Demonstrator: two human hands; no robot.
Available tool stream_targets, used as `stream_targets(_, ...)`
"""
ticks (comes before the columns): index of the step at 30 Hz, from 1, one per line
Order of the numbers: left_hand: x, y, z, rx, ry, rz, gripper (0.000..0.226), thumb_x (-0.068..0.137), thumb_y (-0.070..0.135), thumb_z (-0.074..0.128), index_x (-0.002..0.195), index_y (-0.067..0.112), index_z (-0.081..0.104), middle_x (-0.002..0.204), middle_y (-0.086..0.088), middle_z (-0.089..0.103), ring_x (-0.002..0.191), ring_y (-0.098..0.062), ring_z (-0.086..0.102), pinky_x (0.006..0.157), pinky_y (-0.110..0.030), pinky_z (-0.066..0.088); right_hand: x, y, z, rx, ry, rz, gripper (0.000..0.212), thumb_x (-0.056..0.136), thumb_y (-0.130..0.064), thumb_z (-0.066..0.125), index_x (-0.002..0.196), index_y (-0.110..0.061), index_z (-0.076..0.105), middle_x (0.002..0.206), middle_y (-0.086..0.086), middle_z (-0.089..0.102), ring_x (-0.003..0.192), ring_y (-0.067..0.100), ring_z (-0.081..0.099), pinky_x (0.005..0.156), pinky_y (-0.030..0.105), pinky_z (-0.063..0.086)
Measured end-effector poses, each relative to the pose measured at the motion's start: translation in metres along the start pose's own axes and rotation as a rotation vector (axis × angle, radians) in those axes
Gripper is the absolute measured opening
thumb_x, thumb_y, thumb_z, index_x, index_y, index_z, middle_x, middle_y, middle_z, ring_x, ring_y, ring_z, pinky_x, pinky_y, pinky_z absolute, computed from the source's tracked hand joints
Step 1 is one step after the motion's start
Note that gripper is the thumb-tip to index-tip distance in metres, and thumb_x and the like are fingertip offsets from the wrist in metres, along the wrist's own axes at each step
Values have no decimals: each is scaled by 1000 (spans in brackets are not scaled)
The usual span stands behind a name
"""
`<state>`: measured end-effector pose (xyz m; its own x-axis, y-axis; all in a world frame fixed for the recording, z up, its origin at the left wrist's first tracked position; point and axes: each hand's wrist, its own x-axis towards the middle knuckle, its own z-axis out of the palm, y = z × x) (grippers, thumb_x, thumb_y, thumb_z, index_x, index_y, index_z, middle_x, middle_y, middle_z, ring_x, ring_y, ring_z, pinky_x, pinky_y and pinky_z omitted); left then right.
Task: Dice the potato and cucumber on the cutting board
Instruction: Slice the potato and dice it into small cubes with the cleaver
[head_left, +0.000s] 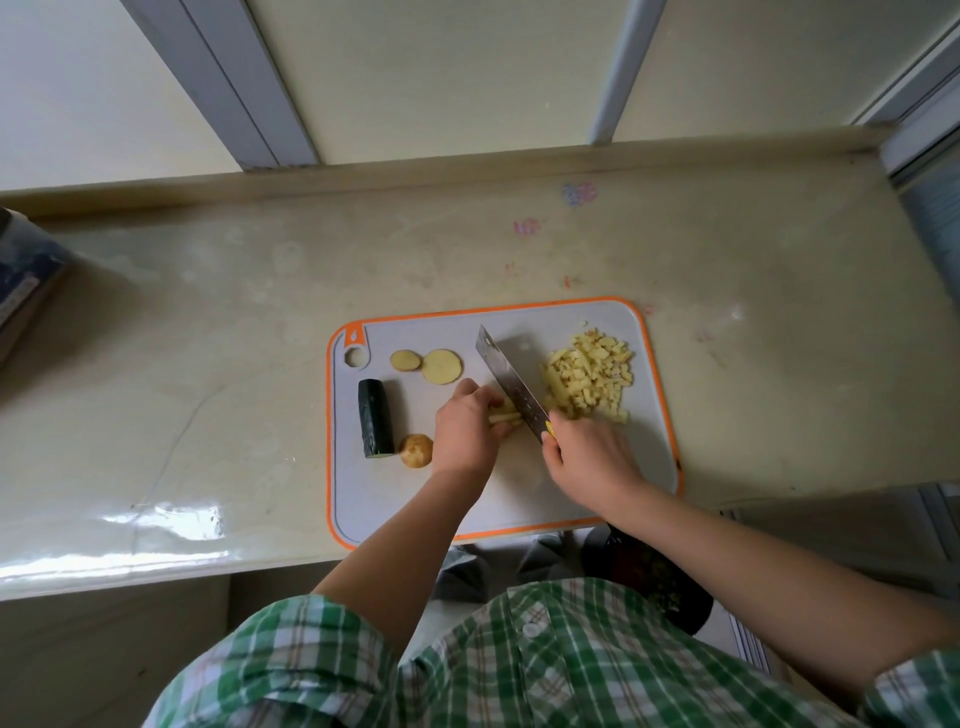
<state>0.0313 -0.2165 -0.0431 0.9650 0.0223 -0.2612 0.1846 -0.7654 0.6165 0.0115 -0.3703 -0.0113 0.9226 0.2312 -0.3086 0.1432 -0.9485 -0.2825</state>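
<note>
A grey cutting board (654, 447) with an orange rim lies on the counter. My left hand (464, 428) presses down on a bundle of potato strips (506, 417) at the board's middle. My right hand (589, 457) grips the handle of a cleaver (506, 382), whose blade stands against the strips. A pile of diced potato (589, 376) lies to the right of the blade. Two round potato slices (441, 365) sit at the back left. A dark green cucumber piece (375, 417) lies at the left, with a potato end (417, 450) beside it.
The beige counter (234, 322) stretches left and right of the board, with a raised back ledge under the window frames. A dark blue package (23, 280) sits at the far left. The board's near edge overhangs the counter's front edge.
</note>
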Motion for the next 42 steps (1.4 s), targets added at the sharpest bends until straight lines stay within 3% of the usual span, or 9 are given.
stream_targets(5,-1,1,-1,26,-15,8,33,82,24,73,112,12,66,104,-5,56,92,-26,59,80,-28,43,3,2,2,40,21,22,17,98,-28,40,87,-16,45,68,8,58,70,36,61,53,32,28)
stream_targets(9,-5,0,-4,54,-32,51,41,82,35,73,116,14,63,107,-5,54,92,-25,59,82,-30,48,8,2,-8,73,49,34,21,98,-28,43,80,-17,41,58,2,46,66,34,59,46,32,20)
stream_targets(14,-8,-1,-5,55,17,77,39,82,33,72,115,14,63,103,-6,54,89,-25,58,79,-32,48,6,4,-19,65,30,-2,18,96,-28,43,82,-18,41,75,12,61,74,37,59,54,33,32)
stream_targets(24,-7,2,-1,74,55,48,25,81,15,72,105,11,68,96,-7,57,84,-26,58,79,-35,49,-3,-2,-8,15,-4,-3,18,96,-28,43,81,-18,39,77,12,62,75,34,60,56,31,30)
stream_targets(32,-4,3,-1,71,33,24,26,78,11,73,104,11,69,95,-6,58,84,-27,59,78,-35,49,0,-6,3,26,3,9,16,98,-27,40,84,-19,37,79,12,64,75,36,61,55,32,30)
stream_targets(38,-5,1,-3,100,-1,38,33,83,25,72,112,12,66,102,-7,56,89,-26,59,82,-35,49,7,-6,-2,47,41,25,21,98,-29,41,89,-13,51,64,6,54,69,33,61,53,32,28)
stream_targets(42,-7,-2,-7,111,10,63,34,84,32,70,111,12,64,101,-7,57,87,-25,58,79,-34,48,8,-5,-15,61,46,15,18,97,-28,42,84,-16,44,71,12,61,72,36,61,53,32,27)
